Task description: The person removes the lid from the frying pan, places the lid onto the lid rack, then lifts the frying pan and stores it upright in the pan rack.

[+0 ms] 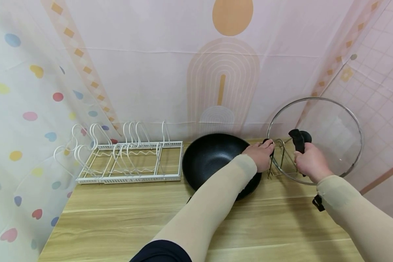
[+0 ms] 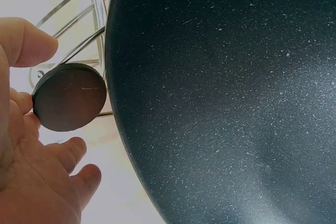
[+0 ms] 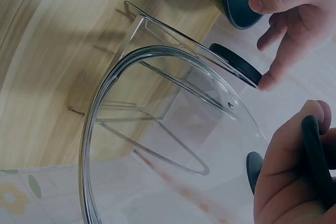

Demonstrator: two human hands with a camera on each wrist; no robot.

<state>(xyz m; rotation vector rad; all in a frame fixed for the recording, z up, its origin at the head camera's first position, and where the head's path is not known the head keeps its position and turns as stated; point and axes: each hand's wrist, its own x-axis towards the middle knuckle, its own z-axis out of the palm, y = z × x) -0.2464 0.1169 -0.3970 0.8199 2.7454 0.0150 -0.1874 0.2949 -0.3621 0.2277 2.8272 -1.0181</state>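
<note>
My right hand [image 1: 312, 163] grips the black handle [image 1: 299, 141] of a large round glass lid [image 1: 335, 125] with a metal rim. The lid is held upright, its near edge overlapping a small metal wire rack [image 3: 207, 170] in the right wrist view. At the rack's end next to the wok, my left hand [image 1: 260, 156] touches the edge of a black disc [image 2: 71, 98] with its fingertips. Its thumb is apart from the disc and the other fingers are spread. Beneath the left forearm is a black wok [image 1: 213, 154] with a speckled inside.
To the left of the wok, a white wire dish rack [image 1: 127, 179] with several upright loops stands along the back of the wooden table [image 1: 118, 222]. A patterned cloth [image 1: 150, 80] hangs close behind everything and on both sides.
</note>
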